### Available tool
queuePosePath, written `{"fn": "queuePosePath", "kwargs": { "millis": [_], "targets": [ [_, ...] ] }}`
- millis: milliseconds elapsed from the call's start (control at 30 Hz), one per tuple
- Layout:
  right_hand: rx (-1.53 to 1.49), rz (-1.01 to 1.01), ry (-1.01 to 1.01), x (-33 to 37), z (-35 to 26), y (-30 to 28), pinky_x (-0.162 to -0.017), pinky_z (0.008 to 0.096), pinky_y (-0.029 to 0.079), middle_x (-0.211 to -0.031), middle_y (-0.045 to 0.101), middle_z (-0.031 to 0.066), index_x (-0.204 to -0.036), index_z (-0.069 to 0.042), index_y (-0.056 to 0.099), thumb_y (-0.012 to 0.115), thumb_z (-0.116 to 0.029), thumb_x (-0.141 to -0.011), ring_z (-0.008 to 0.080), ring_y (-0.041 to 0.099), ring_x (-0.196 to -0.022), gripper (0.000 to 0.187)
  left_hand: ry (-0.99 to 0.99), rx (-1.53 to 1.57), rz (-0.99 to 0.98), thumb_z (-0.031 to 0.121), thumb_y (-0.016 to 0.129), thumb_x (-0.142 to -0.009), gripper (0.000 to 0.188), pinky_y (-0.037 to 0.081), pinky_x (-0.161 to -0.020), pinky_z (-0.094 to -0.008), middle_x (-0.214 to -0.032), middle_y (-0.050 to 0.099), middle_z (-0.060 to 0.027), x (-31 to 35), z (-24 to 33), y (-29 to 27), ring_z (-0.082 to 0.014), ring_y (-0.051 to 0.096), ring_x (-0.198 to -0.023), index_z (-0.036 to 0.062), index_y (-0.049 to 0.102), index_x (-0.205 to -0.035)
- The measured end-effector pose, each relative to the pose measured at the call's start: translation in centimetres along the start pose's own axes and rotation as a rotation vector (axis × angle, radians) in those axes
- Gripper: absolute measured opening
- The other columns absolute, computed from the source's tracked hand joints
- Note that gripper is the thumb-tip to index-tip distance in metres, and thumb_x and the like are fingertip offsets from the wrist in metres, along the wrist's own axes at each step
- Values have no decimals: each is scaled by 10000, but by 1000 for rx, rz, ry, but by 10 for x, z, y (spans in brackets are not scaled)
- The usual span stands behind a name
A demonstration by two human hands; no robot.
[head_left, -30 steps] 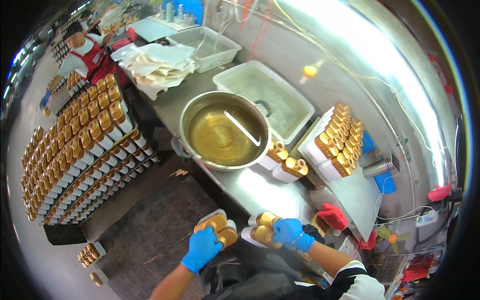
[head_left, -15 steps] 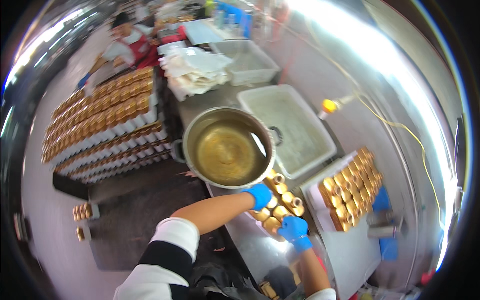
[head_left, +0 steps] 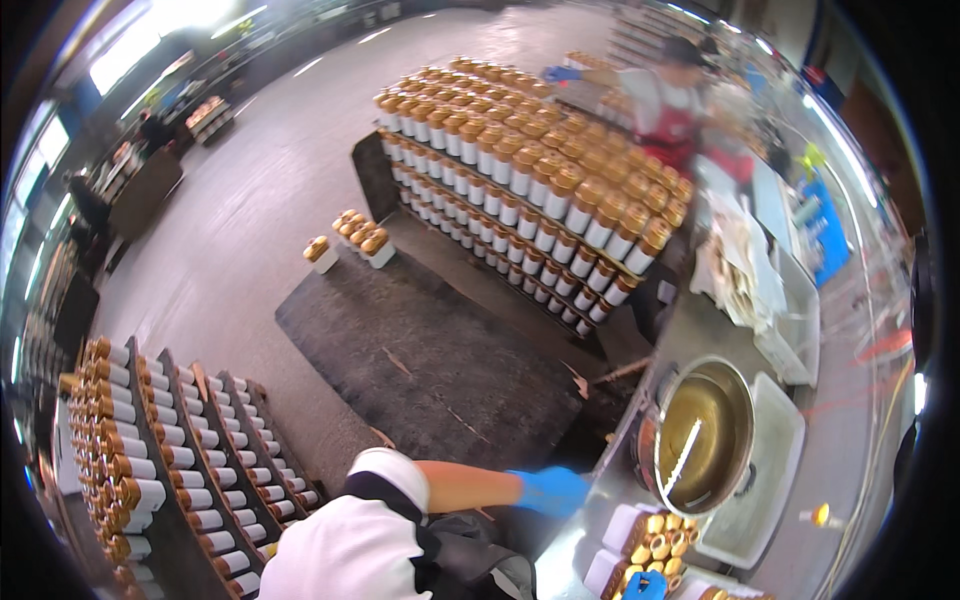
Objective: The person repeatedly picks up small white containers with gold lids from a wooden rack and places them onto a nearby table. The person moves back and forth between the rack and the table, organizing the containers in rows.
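My left hand (head_left: 553, 492), in a blue glove, is stretched out over the near edge of the metal table. Its fingers are smeared, and nothing shows clearly in it. At the bottom edge of the view my right hand (head_left: 645, 586), also blue-gloved and partly cut off, has its fingers curled at a gold-topped white container. Close by it stand several more gold-topped containers (head_left: 660, 540) in a tight group on the table. Just beyond them is a large metal pot (head_left: 738, 400) with yellowish liquid inside.
A translucent plastic tub (head_left: 790, 420) stands behind the pot, near a pile of pale cloths (head_left: 738, 262). Stacked layers of gold-topped white containers (head_left: 520, 165) fill a pallet ahead; a co-worker (head_left: 668, 105) stands beyond. A dark board (head_left: 430, 350) lies on the floor. More containers (head_left: 115, 430) stand on racks at left.
My view has swung left, bringing the left racks and the floor into sight. My left hand has come away from the containers toward the table's edge; my right hand stays among them.
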State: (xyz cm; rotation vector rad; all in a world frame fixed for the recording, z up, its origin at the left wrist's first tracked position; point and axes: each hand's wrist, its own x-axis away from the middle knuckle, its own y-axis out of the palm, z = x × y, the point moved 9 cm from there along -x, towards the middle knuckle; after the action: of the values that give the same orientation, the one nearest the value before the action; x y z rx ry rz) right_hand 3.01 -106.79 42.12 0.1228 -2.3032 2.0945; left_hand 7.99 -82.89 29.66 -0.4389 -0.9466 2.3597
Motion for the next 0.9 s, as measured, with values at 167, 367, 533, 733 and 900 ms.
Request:
{"fn": "queuePosePath", "kwargs": {
  "millis": [167, 367, 533, 733, 900],
  "targets": [
    [-264, -263, -378, -22, -190, 23, -746, 373, 471, -861, 626, 125, -877, -67, 620, 608, -240, -791, 292, 595, -815, 194, -833, -336, -526, 191, 550, -748, 197, 507, -639, -410, -874, 667, -109, 281, -149, -54, -295, 641, -819, 117, 698, -854],
    [-327, -445, -611, 20, -387, 68, -735, 368, 480, -912, 629, 110, -900, -74, 627, 637, -268, -772, 291, 602, -825, 232, -1477, 264, -276, 219, 485, -784, 425, 447, -884, -416, -1180, 546, -192, 550, -202, -99, -341, 536, -1082, 61, 548, -1174],
    [-410, -575, -769, 66, -499, 61, -739, 370, 479, -938, 621, 129, -950, -73, 624, 631, -291, -774, 308, 595, -841, 280, -1728, 374, -167, 218, 476, -793, 465, 413, -933, -414, -1250, 493, -188, 667, -222, -108, -339, 501, -1129, 44, 501, -1224],
    [-226, -500, -739, 69, -515, 52, -741, 378, 491, -922, 638, 112, -913, -92, 653, 665, -326, -723, 299, 611, -841, 301, -1589, 473, 26, 268, 467, -799, 461, 388, -951, -407, -1220, 506, -211, 670, -218, -116, -357, 483, -1133, 16, 516, -1182],
    [-174, -484, -802, 80, -509, 71, -739, 387, 491, -915, 638, 110, -911, -100, 659, 662, -349, -715, 297, 615, -831, 317, -1575, 482, 88, 285, 467, -793, 434, 415, -906, -419, -1142, 552, -217, 702, -189, -94, -367, 529, -1057, 28, 547, -1133]
  ]
}}
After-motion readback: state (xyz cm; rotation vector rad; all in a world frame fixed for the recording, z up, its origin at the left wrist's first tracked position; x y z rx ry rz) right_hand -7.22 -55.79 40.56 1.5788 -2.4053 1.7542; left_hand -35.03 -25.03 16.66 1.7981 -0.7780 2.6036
